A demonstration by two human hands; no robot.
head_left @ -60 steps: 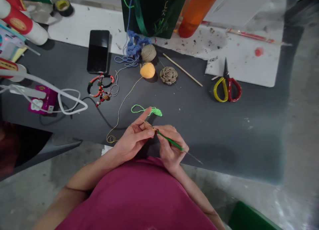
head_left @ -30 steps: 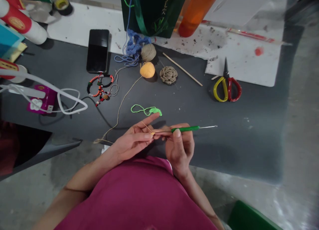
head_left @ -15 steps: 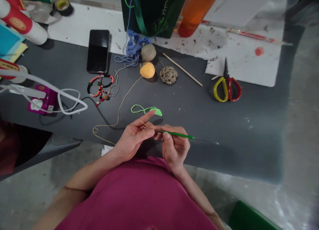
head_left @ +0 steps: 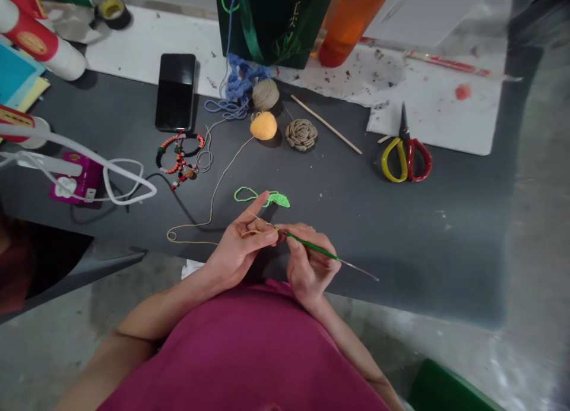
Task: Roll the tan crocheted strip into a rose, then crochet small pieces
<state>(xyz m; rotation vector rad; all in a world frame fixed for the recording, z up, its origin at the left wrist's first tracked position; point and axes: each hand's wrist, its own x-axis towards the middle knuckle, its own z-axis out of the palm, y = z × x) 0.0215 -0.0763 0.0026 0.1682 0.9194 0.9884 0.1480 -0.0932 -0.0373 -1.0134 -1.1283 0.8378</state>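
My right hand [head_left: 313,262] is closed round the green handle of a crochet hook [head_left: 314,247], its bare metal end pointing right and toward me. The hook's other tip meets my left hand [head_left: 243,242], where thumb and fingers pinch a small bit of yellow yarn work, mostly hidden. Over the raised left index finger runs yellow yarn [head_left: 214,196], which trails in a loop across the table to a yellow yarn ball [head_left: 263,126]. Just beyond my fingers lies a bright green crocheted piece [head_left: 279,199] with a loose tail.
Scissors [head_left: 406,152] with one yellow and one red handle lie at right. Farther back are a wooden stick [head_left: 326,124], a brown crocheted rosette [head_left: 301,134], a grey-beige yarn ball [head_left: 266,94] and blue yarn work [head_left: 243,78]. A phone [head_left: 176,92] and beaded bracelets [head_left: 179,155] lie left.
The hook has tilted, its free end swinging down toward me and slightly left. My left index finger has shifted left, uncovering more of the green piece.
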